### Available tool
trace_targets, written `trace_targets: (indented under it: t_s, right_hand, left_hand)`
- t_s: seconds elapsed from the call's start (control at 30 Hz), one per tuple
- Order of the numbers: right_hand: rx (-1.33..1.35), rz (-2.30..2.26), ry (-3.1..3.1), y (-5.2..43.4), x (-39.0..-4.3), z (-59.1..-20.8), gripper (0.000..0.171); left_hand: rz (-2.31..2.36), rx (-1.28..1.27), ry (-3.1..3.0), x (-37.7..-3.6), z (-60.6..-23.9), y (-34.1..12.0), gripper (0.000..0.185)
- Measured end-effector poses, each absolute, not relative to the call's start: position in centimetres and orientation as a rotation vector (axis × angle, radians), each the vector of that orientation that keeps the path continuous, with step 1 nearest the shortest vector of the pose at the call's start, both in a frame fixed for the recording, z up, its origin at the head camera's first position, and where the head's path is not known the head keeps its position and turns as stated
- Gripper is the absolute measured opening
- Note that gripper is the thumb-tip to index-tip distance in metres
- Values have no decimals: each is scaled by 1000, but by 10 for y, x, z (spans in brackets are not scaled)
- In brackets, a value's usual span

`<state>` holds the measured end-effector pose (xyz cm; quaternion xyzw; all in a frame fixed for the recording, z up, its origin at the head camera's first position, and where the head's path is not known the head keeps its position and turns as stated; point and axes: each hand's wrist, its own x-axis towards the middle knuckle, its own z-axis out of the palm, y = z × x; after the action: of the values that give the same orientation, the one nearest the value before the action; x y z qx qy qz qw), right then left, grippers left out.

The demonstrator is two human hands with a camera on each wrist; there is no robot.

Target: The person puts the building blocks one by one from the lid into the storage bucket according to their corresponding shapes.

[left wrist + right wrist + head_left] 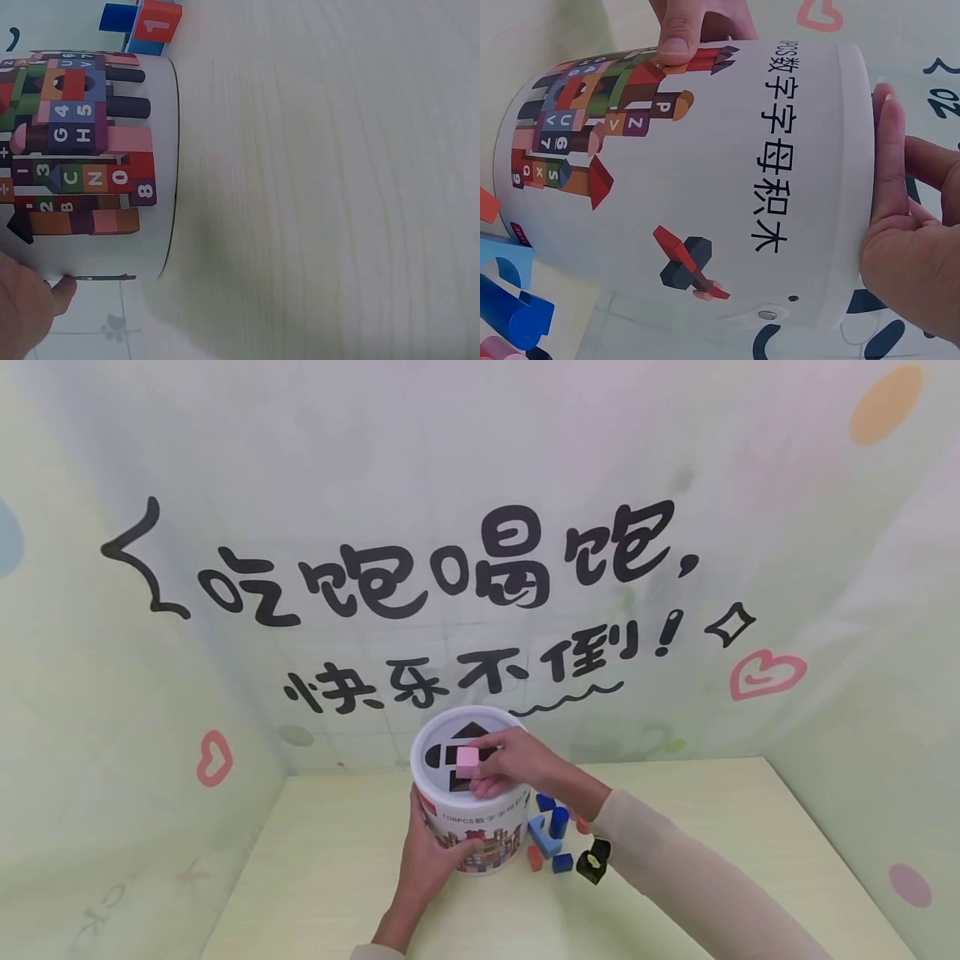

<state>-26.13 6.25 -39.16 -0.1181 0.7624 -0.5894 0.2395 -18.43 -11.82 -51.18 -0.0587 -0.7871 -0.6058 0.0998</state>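
Head view: I note the left hand point(435, 852) gripping the white bucket point(480, 843) on the tabletop point(337, 877), the right hand point(517, 760) pinching a pink cube point(468, 762) over the lid's slots, not yet inserted; loose blocks point(558, 843) remain beside it.

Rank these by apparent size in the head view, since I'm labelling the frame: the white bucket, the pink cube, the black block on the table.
1. white bucket, by far the largest.
2. black block.
3. pink cube, pinched in the right hand.
The last two look close; the cube sits higher, nearer the camera, so their order is unsure.
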Motion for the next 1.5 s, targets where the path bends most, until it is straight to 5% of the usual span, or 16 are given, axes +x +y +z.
trace_targets:
  t_s: [1.13,1.5]
  right_hand:
    - [-308,-1574,2125,48,-287,-393,31]
    - [-276,-1603,2135,48,-286,-390,42]
  left_hand:
    - [-1764,-128,-2343,-201,-548,-122,123]
    - [-1758,-110,-2344,-202,-548,-123,122]
